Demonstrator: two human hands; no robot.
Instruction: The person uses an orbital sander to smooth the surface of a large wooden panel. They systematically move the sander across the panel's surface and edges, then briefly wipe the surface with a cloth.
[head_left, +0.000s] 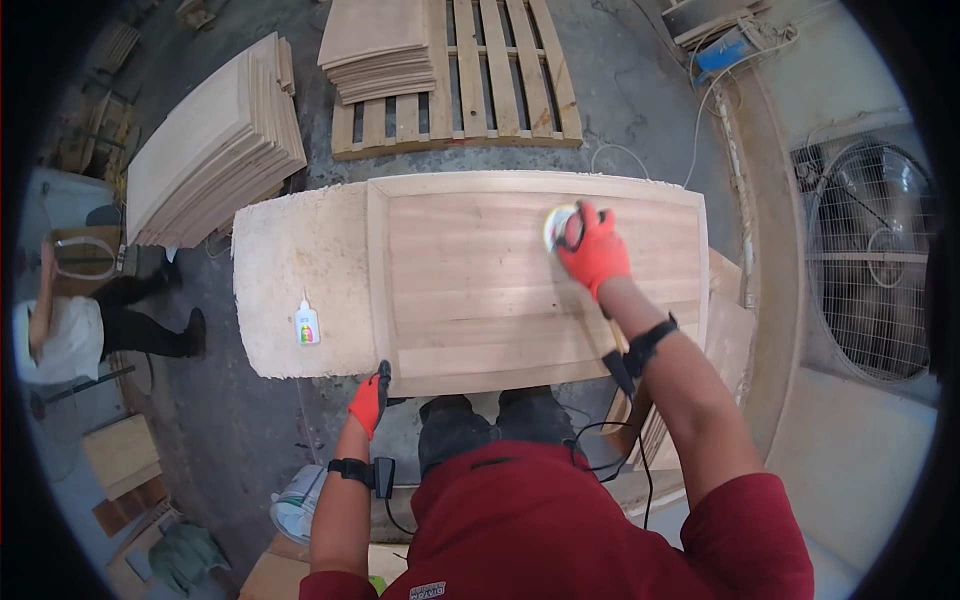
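A framed wooden panel (470, 330) lies across the work surface in front of me. My right hand (595, 250), in a red and black glove, is closed around a round disc sander (560, 229) on the panel's far right half. The sander's edge is smeared by motion. At the near left corner of the panel, my left hand (370, 400) in a matching glove grips the edge, its underside fingers hidden. A small white glue bottle (307, 324) lies on the rough-edged board (290, 250) to the left of the panel.
Stacked wooden sheets (215, 140) stand beyond at the left. A pallet (490, 70) carries another stack (375, 45). A large caged fan (868, 260) is at the right. A bucket (300, 500) sits near my left forearm. Another person (75, 330) is at the far left.
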